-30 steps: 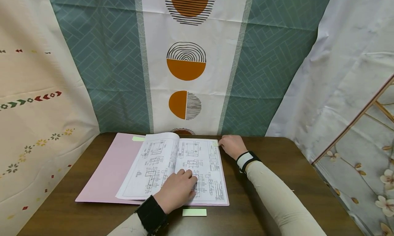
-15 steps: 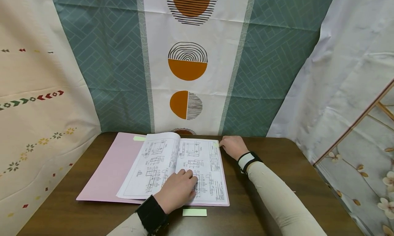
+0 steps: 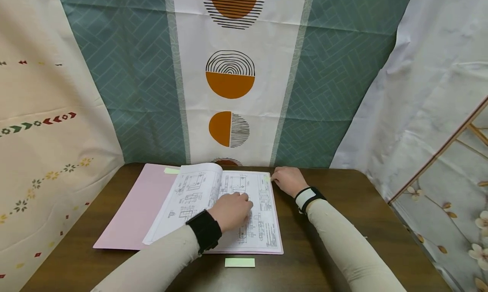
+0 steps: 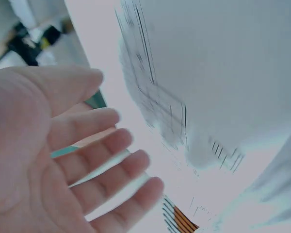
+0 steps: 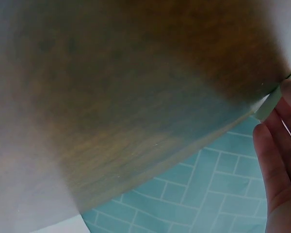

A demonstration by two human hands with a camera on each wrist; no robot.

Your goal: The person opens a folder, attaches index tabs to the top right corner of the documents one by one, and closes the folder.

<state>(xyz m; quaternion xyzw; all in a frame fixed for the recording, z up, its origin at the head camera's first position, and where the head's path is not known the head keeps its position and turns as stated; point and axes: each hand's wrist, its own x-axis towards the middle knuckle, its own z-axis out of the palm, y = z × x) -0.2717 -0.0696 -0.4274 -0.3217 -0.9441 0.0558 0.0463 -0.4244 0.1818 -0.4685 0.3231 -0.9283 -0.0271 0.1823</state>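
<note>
A stapled-looking set of technical drawings [image 3: 264, 230] lies spread on a pink folder [image 3: 127, 218], one page turned over to the left. My left hand [image 3: 231, 209] is over the right-hand page, back up; in the left wrist view its fingers [image 4: 109, 191] are loosely extended and hold nothing. Contact with the paper cannot be told. At the page's upper right corner, my right hand [image 3: 288, 180] pinches a pale green sticky tab [image 5: 268, 106] between thumb and fingers, at the paper's edge. The right fingertips are partly cut off in the right wrist view.
Another green sticky tab [image 3: 171, 170] shows at the upper left by the turned page. A green sticky strip [image 3: 239, 263] lies on the dark wooden table [image 3: 343, 241] in front of the folder. Patterned cloth [image 3: 240, 89] hangs behind the table's far edge.
My left hand has moved up and slightly right across the page, with the forearm reaching further in. The right hand stays at the page corner.
</note>
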